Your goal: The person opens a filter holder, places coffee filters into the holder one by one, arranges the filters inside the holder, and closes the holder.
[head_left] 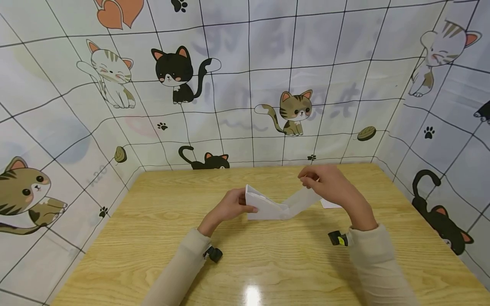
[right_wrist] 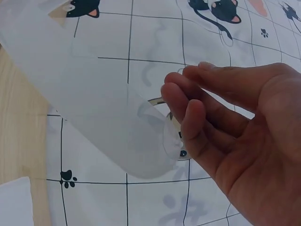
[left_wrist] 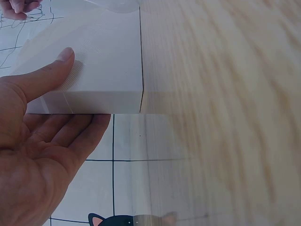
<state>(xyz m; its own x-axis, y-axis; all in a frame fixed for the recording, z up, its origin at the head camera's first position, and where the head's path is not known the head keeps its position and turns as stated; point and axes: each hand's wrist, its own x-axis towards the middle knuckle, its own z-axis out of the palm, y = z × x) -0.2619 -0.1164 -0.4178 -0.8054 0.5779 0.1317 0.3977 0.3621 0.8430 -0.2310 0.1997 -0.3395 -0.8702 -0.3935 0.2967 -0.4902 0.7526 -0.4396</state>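
A flat white box (head_left: 264,211) stands on its long edge on the table. My left hand (head_left: 231,207) grips its left end. In the left wrist view the thumb (left_wrist: 66,59) lies along the broad face of the box (left_wrist: 110,52), and the other fingers go behind it, partly hidden. From the right end of the box a frosted, see-through plastic film (head_left: 302,202) slants up to the right. My right hand (head_left: 325,180) pinches the film's upper end between thumb and fingertips. Seen from the right wrist, the film (right_wrist: 94,94) has a rounded end close to the curled fingers.
A white sheet (head_left: 330,204) lies on the wooden table (head_left: 153,246) behind the right hand. Cloth walls (head_left: 237,85) printed with cats and a grid enclose the table's back and sides.
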